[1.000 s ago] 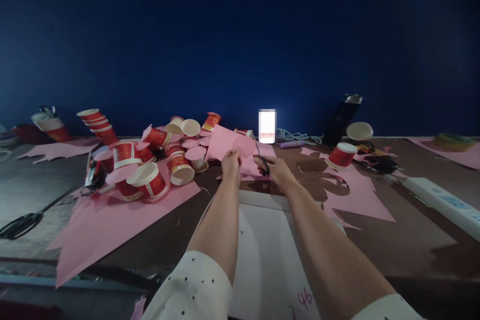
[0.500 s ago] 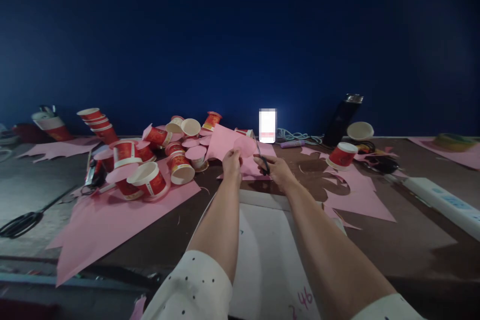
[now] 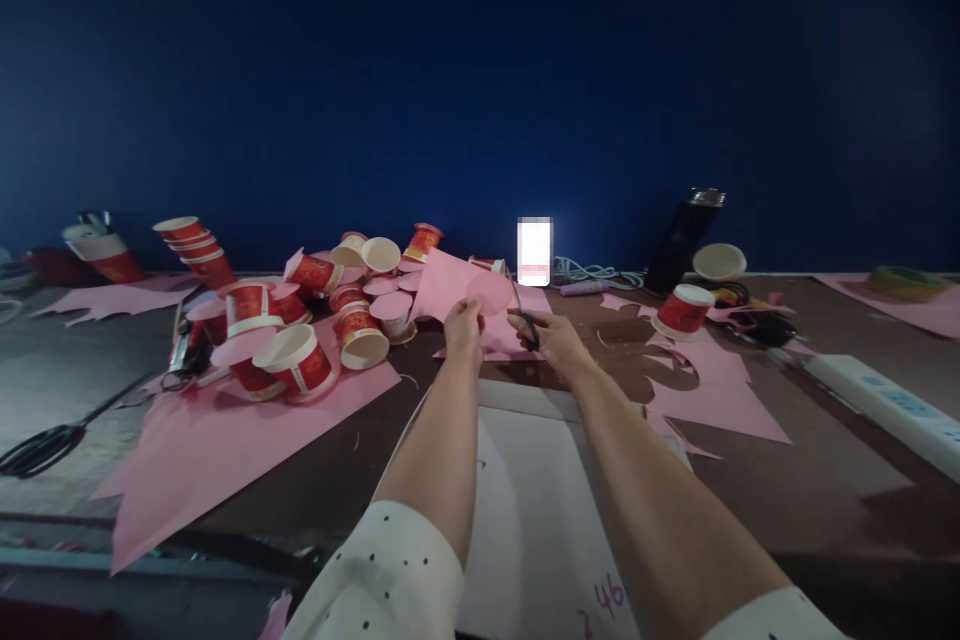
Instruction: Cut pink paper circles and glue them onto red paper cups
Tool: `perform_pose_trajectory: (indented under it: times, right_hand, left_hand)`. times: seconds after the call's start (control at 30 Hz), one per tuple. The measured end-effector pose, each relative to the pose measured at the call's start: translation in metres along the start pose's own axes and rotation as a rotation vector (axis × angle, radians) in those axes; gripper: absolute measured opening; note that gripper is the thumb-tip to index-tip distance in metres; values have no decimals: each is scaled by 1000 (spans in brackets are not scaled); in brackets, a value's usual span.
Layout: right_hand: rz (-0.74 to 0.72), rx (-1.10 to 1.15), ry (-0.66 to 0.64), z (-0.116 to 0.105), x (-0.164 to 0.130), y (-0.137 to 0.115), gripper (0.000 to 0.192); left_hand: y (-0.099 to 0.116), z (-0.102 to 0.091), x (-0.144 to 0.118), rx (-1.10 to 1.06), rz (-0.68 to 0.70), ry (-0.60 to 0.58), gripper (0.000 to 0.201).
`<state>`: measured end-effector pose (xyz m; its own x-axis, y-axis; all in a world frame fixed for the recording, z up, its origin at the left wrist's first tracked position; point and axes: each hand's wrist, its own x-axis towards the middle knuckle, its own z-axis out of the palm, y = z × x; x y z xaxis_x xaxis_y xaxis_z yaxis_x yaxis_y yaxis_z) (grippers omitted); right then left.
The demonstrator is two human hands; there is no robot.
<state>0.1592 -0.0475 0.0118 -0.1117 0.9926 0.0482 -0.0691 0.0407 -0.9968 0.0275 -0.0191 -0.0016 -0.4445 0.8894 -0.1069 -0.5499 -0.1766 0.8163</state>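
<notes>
My left hand [image 3: 463, 328] pinches a sheet of pink paper [image 3: 448, 283] held up over the brown table [image 3: 787, 480], with a rounded flap at the paper's right edge. My right hand [image 3: 553, 340] grips black-handled scissors [image 3: 523, 313] whose blades point up into that rounded edge. Both arms stretch forward over a white board [image 3: 529, 510] lying near me.
A heap of red paper cups [image 3: 296, 365] and pink paper discs lies left on a large pink sheet [image 3: 217, 445]. Another red cup [image 3: 681, 310], pink offcuts [image 3: 712, 390], a black bottle [image 3: 682, 240], a lit phone [image 3: 535, 251] and a white power strip [image 3: 889, 405] lie right. Black scissors [image 3: 41, 448] rest far left.
Almost nothing differs; the rounded pink flap at the scissors' blades has turned slightly between frames, while both hands stay in place.
</notes>
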Motion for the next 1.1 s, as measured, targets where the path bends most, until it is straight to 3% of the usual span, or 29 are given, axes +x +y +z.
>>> perform_pose_trajectory:
  times: [0.3,0.73,1.1]
  right_hand:
    - [77,-49,122,-3,1,1,49]
    - [110,-86,92,-2,0,2,40]
    - [34,9,33,1,-2,-2,49]
  left_hand:
    - [3,0,-2,-70,-59,44,24]
    - [9,0,-3,-118,-90,56,24]
    - [11,2,-6,-103,-103,41,22]
